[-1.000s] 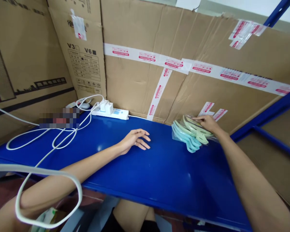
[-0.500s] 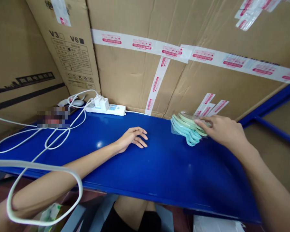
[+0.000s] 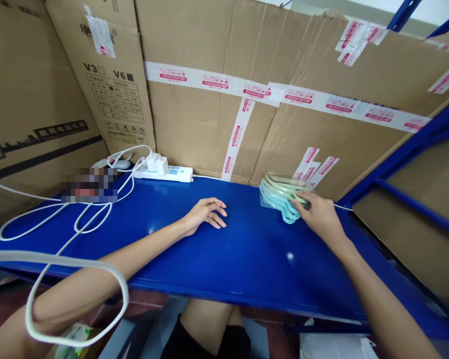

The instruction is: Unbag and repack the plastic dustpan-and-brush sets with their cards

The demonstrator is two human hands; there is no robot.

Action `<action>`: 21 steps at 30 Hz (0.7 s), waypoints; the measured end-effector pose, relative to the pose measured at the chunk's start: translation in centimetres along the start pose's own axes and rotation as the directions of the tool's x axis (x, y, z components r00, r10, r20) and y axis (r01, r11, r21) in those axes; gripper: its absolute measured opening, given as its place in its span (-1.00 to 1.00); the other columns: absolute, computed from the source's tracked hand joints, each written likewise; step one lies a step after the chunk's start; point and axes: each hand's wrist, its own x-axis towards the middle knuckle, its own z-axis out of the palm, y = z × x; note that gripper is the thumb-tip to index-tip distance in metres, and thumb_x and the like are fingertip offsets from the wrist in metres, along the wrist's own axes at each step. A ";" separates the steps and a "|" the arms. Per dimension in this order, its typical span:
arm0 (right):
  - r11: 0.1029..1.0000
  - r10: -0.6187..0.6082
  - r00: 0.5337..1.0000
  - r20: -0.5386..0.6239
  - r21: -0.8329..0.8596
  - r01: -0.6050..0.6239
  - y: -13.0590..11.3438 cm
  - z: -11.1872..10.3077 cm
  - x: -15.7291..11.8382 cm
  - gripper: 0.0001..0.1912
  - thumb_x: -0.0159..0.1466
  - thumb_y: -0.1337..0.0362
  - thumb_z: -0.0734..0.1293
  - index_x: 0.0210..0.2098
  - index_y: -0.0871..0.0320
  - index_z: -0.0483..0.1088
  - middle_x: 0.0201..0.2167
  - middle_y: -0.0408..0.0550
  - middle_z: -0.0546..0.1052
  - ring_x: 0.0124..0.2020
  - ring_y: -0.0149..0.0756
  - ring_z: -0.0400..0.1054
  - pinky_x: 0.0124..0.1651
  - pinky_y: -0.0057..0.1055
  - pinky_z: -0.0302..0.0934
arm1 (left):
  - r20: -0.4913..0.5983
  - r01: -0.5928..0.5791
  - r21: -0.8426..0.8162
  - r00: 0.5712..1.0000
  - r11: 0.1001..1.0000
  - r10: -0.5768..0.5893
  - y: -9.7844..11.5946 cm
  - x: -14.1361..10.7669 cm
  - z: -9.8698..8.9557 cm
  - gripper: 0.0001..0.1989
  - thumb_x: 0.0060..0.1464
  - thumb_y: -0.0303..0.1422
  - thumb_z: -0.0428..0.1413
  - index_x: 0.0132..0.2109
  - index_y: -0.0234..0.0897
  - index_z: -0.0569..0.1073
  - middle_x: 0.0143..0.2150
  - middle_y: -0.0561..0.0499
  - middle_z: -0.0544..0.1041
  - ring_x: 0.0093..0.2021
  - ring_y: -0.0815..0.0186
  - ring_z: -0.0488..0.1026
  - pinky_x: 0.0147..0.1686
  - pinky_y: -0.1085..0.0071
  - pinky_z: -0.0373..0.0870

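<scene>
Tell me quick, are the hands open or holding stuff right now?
Left hand: open, nothing seen in it.
Right hand: at the green-and-blue bundle; can't tell if it's gripping.

Pkt [image 3: 271, 197] R of pwr strip [image 3: 180, 174]

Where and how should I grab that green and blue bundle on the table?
I'd pinch the bundle by its right end, coming from the right, where the right hand is. The pieces lie stacked in clear wrap, so thumb and fingers could span several layers; the cardboard close behind leaves less room there.
</scene>
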 end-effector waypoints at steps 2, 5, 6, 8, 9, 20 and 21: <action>0.999 0.032 0.999 -0.041 -0.001 -0.033 -1.0 0.5 -0.7 -0.56 0.43 0.07 0.29 0.06 0.27 0.59 0.11 0.27 0.62 0.18 0.11 0.52 0.24 -0.06 0.35 | 0.010 0.001 0.004 1.000 1.000 -0.001 -0.1 0.0 0.0 -0.83 0.30 -0.31 0.18 -0.11 -0.36 0.51 -0.23 -0.18 0.64 -0.41 0.12 0.70 -0.46 0.32 0.63; 0.988 0.116 0.988 -0.100 -0.092 -0.126 -2.9 1.1 -2.0 -0.47 0.42 -0.01 0.30 0.20 0.23 0.48 0.25 0.26 0.52 0.13 0.15 0.51 0.02 -0.08 0.43 | 0.007 0.001 0.015 1.000 1.000 -0.002 -0.2 0.1 0.1 -0.83 0.28 -0.31 0.20 -0.11 -0.36 0.52 -0.24 -0.17 0.64 -0.41 0.12 0.70 -0.48 0.33 0.63; 0.978 0.140 0.984 -0.111 -0.138 -0.154 -3.5 1.4 -2.4 -0.45 0.41 -0.02 0.30 0.24 0.21 0.43 0.29 0.26 0.48 0.08 0.16 0.52 -0.08 -0.11 0.43 | 0.004 0.002 0.019 1.000 1.000 -0.002 -0.2 0.1 0.1 -0.83 0.27 -0.32 0.21 -0.11 -0.36 0.52 -0.24 -0.17 0.64 -0.42 0.12 0.70 -0.48 0.34 0.62; 0.956 0.171 0.978 -0.119 -0.219 -0.194 -4.4 1.8 -2.9 -0.45 0.44 0.01 0.26 0.29 0.19 0.37 0.28 0.27 0.44 -0.05 0.11 0.54 -0.25 -0.18 0.39 | -0.007 0.001 0.020 1.000 1.000 -0.001 -0.1 0.1 0.1 -0.85 0.27 -0.34 0.21 -0.11 -0.36 0.52 -0.24 -0.16 0.64 -0.43 0.13 0.69 -0.48 0.34 0.62; 0.946 0.182 0.976 -0.120 -0.248 -0.207 -4.6 1.9 -3.0 -0.48 0.46 0.04 0.23 0.28 0.19 0.36 0.26 0.28 0.44 -0.13 0.07 0.55 -0.30 -0.20 0.36 | -0.013 -0.001 0.020 1.000 1.000 0.001 0.0 0.0 0.1 -0.85 0.27 -0.35 0.20 -0.11 -0.37 0.52 -0.24 -0.16 0.64 -0.43 0.13 0.69 -0.48 0.35 0.62; 0.920 0.278 0.959 -0.053 -0.273 -0.281 -5.1 2.4 -2.9 -0.42 0.45 0.05 0.26 0.38 0.14 0.22 0.20 0.34 0.31 -0.34 -0.03 0.54 -0.35 -0.18 0.34 | -0.004 -0.009 0.016 1.000 1.000 0.010 -0.2 0.1 -0.1 -0.86 0.24 -0.37 0.23 -0.14 -0.37 0.52 -0.29 -0.13 0.63 -0.46 0.16 0.68 -0.53 0.41 0.58; 0.925 0.284 0.958 -0.040 -0.251 -0.285 -5.1 2.6 -3.1 -0.34 0.42 0.05 0.31 0.42 0.12 0.16 0.20 0.34 0.29 -0.35 -0.04 0.54 -0.33 -0.17 0.35 | 0.000 -0.011 0.013 1.000 1.000 0.011 -0.2 0.2 -0.1 -0.86 0.24 -0.36 0.23 -0.14 -0.37 0.52 -0.30 -0.13 0.63 -0.46 0.16 0.68 -0.53 0.42 0.57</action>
